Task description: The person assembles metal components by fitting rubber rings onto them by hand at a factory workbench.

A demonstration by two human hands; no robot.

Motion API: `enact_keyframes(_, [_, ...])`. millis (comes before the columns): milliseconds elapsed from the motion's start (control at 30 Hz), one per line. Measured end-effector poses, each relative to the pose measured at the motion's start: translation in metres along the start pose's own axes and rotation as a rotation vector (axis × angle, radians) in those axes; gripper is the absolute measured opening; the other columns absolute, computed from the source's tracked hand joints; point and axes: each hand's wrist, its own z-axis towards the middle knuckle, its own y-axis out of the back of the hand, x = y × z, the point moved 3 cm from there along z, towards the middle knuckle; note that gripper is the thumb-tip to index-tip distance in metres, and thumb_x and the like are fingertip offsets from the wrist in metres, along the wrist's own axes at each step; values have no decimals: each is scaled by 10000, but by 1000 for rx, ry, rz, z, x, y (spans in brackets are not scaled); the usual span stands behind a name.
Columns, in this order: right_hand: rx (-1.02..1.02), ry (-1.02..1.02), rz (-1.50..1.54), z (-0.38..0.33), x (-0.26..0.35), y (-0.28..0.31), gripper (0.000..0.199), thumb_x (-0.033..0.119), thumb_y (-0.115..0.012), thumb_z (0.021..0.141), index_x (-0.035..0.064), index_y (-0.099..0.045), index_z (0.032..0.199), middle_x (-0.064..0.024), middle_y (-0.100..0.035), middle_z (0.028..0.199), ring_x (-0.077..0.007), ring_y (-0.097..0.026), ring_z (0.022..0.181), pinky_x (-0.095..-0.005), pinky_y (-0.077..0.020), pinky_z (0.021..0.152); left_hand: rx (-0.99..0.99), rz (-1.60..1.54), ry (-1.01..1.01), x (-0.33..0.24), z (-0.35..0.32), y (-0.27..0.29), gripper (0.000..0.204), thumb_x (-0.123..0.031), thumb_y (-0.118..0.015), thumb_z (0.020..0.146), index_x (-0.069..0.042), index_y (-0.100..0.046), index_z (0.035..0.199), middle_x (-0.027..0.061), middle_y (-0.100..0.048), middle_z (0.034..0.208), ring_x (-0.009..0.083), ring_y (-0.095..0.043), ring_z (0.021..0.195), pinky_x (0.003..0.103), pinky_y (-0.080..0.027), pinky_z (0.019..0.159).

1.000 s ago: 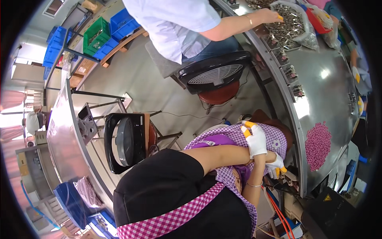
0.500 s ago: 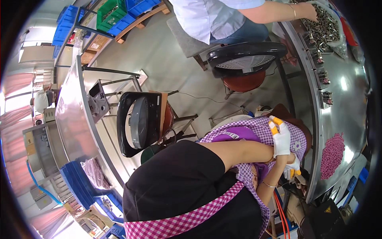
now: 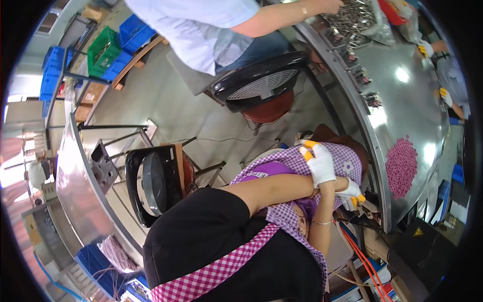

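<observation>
My forearms cross at the wrists over a purple-and-white checked apron on my lap. Both hands wear white gloves with yellow fingertips. My right hand lies on top, its wrist over the left one; two fingers stretch apart toward the upper left, holding nothing visible. Beneath and beyond it, my left hand hangs by the table edge, fingers loosely spread and pointing lower right, with nothing seen in it. Close by on the metal table is a pile of small pink rings, touched by neither hand.
A co-worker's arm reaches to a heap of metal parts. Across the table are another person's gloved hands. Two black-backed chairs stand on the left and ahead. A black box and orange hoses are at lower right.
My view has swung rightward, so the scene sits further left in it. The gloved hands across the table have come into sight. My crossed arms keep the same pose.
</observation>
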Motion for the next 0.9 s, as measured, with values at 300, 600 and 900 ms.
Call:
enact_keyframes(300, [-6,117,-186,2,-2,9,341,330,-568,851,51,-706,991,-142,-698,982,-375,-622,882,-430,-481,806,385,-200,338,29,51,-35,399,-228,-531,947,-4,-525,1277,204,-585,1184,295,-576,1077,363,-458,949])
enact_keyframes(600, [-84,95,-64,-6,-3,17,326,314,-571,842,54,-710,981,-124,-703,999,-354,-643,893,-425,-490,801,572,-209,552,70,84,-54,405,-175,-528,968,-35,-483,1346,233,-581,1199,333,-586,1102,409,-474,943])
enact_keyframes(900, [-35,92,151,-25,-15,39,307,309,-599,836,58,-721,964,-124,-712,942,-361,-645,829,-432,-494,763,452,-239,651,101,95,-49,458,-178,-524,976,25,-427,1375,249,-553,1262,339,-604,1075,388,-490,927])
